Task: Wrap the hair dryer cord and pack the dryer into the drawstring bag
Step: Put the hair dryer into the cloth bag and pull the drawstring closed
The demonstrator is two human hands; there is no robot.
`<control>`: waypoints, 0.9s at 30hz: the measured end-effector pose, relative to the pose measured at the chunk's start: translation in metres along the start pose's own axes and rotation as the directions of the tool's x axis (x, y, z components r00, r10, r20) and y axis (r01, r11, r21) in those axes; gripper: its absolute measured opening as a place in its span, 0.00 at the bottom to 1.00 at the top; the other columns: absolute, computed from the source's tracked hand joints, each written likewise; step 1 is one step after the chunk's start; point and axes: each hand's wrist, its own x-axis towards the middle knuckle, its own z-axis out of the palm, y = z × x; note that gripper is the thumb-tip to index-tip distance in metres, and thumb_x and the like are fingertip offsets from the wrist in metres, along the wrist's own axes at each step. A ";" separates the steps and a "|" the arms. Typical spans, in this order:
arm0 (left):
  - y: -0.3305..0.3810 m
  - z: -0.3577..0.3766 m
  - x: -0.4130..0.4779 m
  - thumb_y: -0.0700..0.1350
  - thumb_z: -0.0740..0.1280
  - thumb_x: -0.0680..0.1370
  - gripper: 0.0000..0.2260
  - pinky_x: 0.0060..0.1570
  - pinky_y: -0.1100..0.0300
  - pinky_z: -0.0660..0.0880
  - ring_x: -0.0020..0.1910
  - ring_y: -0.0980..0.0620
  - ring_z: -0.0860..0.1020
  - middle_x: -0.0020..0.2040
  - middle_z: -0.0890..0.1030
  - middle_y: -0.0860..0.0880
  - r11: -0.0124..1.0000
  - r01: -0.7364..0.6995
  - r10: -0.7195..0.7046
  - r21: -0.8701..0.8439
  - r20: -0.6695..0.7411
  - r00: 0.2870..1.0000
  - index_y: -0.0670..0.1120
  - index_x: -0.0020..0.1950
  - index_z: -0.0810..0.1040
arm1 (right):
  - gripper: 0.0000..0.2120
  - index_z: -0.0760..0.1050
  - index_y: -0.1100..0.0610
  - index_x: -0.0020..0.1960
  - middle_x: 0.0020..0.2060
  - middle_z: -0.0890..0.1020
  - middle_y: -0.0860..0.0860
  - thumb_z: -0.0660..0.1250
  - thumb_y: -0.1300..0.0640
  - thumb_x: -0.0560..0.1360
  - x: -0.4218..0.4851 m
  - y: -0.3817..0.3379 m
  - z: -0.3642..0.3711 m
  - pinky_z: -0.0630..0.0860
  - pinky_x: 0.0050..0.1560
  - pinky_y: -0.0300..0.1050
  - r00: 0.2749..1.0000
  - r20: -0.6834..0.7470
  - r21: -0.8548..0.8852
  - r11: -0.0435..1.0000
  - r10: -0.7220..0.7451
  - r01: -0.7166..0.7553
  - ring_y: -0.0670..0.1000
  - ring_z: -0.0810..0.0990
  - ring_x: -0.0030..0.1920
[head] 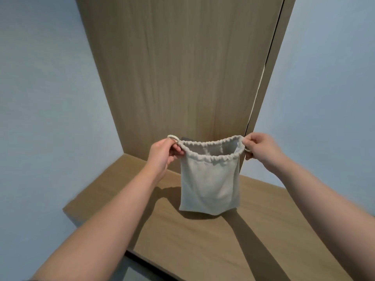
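An off-white drawstring bag hangs upright above the wooden shelf, its bottom edge just over the surface. Its gathered mouth is held partly open. My left hand pinches the left end of the rim, with a loop of the cord showing above my fingers. My right hand pinches the right end of the rim and its cord loop. A small dark shape peeks out behind the bag's left rim; I cannot tell what it is. The hair dryer and its cord are not visible.
A wooden shelf runs below the bag, with its front edge at the lower left. A tall wooden panel stands behind it. Pale blue walls close in on both sides.
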 end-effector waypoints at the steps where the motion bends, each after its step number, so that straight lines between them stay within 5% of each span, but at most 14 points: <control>1: -0.002 0.001 0.001 0.35 0.59 0.78 0.15 0.36 0.59 0.76 0.26 0.53 0.75 0.25 0.74 0.47 1.000 0.015 -0.015 0.021 -0.001 1.000 0.41 0.31 0.70 | 0.13 0.73 0.59 0.33 0.27 0.74 0.55 0.61 0.63 0.77 0.000 0.003 -0.005 0.74 0.39 0.50 1.000 -0.021 -0.052 0.999 -0.013 0.012 0.54 0.73 0.28; 6: -0.015 0.002 0.004 0.37 0.60 0.79 0.14 0.37 0.59 0.78 0.30 0.51 0.76 0.24 0.76 0.49 0.995 0.095 -0.094 0.024 -0.021 0.995 0.41 0.32 0.70 | 0.14 0.76 0.58 0.33 0.26 0.74 0.55 0.62 0.66 0.76 -0.004 0.012 -0.020 0.76 0.36 0.47 0.995 -0.093 -0.059 0.998 -0.026 0.020 0.54 0.73 0.27; 9: -0.016 -0.003 0.010 0.39 0.61 0.79 0.14 0.32 0.62 0.79 0.28 0.53 0.77 0.22 0.75 0.50 0.974 0.164 -0.180 -0.154 -0.095 0.979 0.42 0.33 0.69 | 0.12 0.75 0.60 0.37 0.30 0.71 0.56 0.60 0.69 0.76 0.002 0.017 -0.034 0.76 0.24 0.39 0.969 -0.226 0.259 0.965 0.095 -0.034 0.53 0.71 0.28; 13: -0.017 -0.014 0.019 0.37 0.58 0.79 0.14 0.32 0.61 0.77 0.33 0.52 0.75 0.29 0.73 0.47 0.922 0.207 -0.289 -0.326 -0.224 0.931 0.42 0.33 0.67 | 0.09 0.75 0.63 0.50 0.30 0.69 0.55 0.56 0.68 0.78 0.012 0.026 -0.053 0.75 0.25 0.39 0.847 -0.388 0.597 0.799 0.363 -0.069 0.50 0.71 0.29; 15: -0.017 -0.018 0.023 0.37 0.56 0.78 0.13 0.35 0.59 0.77 0.33 0.51 0.75 0.32 0.72 0.46 0.944 0.223 -0.291 -0.242 -0.301 0.908 0.42 0.33 0.68 | 0.10 0.74 0.63 0.51 0.29 0.69 0.54 0.55 0.67 0.78 0.012 0.025 -0.051 0.75 0.25 0.38 0.864 -0.373 0.610 0.791 0.338 -0.046 0.49 0.71 0.29; 18: -0.011 -0.027 0.027 0.41 0.58 0.78 0.12 0.34 0.57 0.75 0.34 0.49 0.78 0.32 0.75 0.46 0.958 0.246 -0.178 0.150 -0.365 0.914 0.42 0.35 0.72 | 0.12 0.74 0.60 0.43 0.27 0.67 0.54 0.54 0.68 0.79 0.005 0.005 -0.042 0.75 0.25 0.39 0.958 -0.257 0.592 0.804 0.125 0.054 0.50 0.70 0.28; 21: -0.008 -0.030 0.023 0.42 0.61 0.76 0.09 0.41 0.54 0.70 0.44 0.40 0.78 0.37 0.77 0.45 0.730 0.148 0.112 0.667 -0.330 0.937 0.41 0.38 0.75 | 0.13 0.73 0.60 0.41 0.20 0.69 0.49 0.54 0.69 0.79 0.002 -0.023 -0.037 0.75 0.26 0.40 0.990 -0.116 0.626 0.768 -0.079 0.135 0.47 0.72 0.24; 23: -0.006 -0.015 0.010 0.40 0.63 0.76 0.05 0.52 0.53 0.70 0.56 0.43 0.74 0.51 0.77 0.45 0.494 -0.020 0.390 0.869 -0.201 0.898 0.43 0.50 0.76 | 0.13 0.73 0.61 0.41 0.19 0.69 0.48 0.54 0.70 0.79 0.002 -0.033 -0.030 0.75 0.26 0.41 0.987 -0.045 0.636 0.758 -0.152 0.146 0.47 0.72 0.24; 25: -0.008 0.016 -0.005 0.42 0.64 0.76 0.16 0.65 0.50 0.66 0.65 0.47 0.69 0.63 0.74 0.47 0.209 -0.341 0.592 0.916 0.159 0.790 0.45 0.63 0.73 | 0.13 0.73 0.61 0.41 0.20 0.69 0.48 0.54 0.70 0.79 0.002 -0.038 -0.021 0.76 0.26 0.41 0.985 -0.007 0.646 0.751 -0.172 0.136 0.48 0.73 0.24; 27: -0.016 0.047 -0.017 0.51 0.62 0.77 0.23 0.72 0.46 0.58 0.71 0.48 0.64 0.69 0.72 0.48 0.003 -0.560 0.402 0.828 0.512 0.759 0.47 0.71 0.66 | 0.13 0.73 0.61 0.42 0.20 0.69 0.48 0.54 0.69 0.79 0.003 -0.040 -0.015 0.75 0.26 0.41 0.984 0.018 0.672 0.731 -0.177 0.119 0.48 0.73 0.25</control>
